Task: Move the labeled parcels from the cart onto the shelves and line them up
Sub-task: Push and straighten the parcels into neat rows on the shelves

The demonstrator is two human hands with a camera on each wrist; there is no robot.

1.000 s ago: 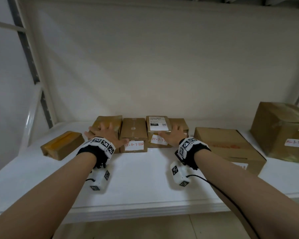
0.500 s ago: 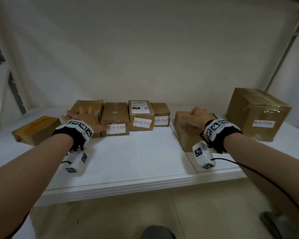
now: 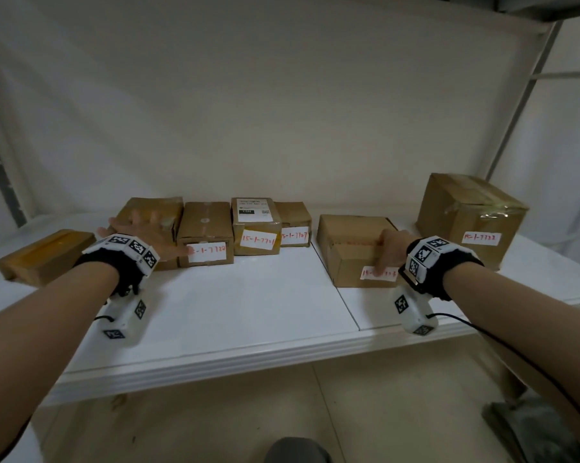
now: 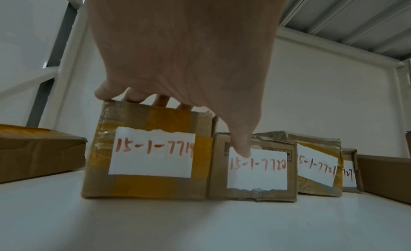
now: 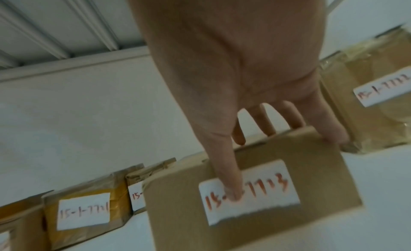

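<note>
A row of brown cardboard parcels with white handwritten labels stands at the back of the white shelf. My left hand lies flat on top of parcel 15-1-7719, its thumb reaching across to the label of parcel 15-1-7720. Right of those stand parcels 15-1-7721 and 15-1-7717. My right hand grips the front upper edge of the wider parcel 15-1-7723, fingers on its top and thumb pressed on its label. That parcel sits slightly forward of the row.
A flat taped box lies at an angle at the shelf's left end. A large box, 15-1-7722, stands at the far right near the shelf upright. Bare shelf runs along the front. Another shelf deck hangs overhead.
My right hand left parcel 15-1-7721 and moved right onto parcel 15-1-7723, its thumb now down on the label. The left hand stayed on 15-1-7719. The head view swung right.
</note>
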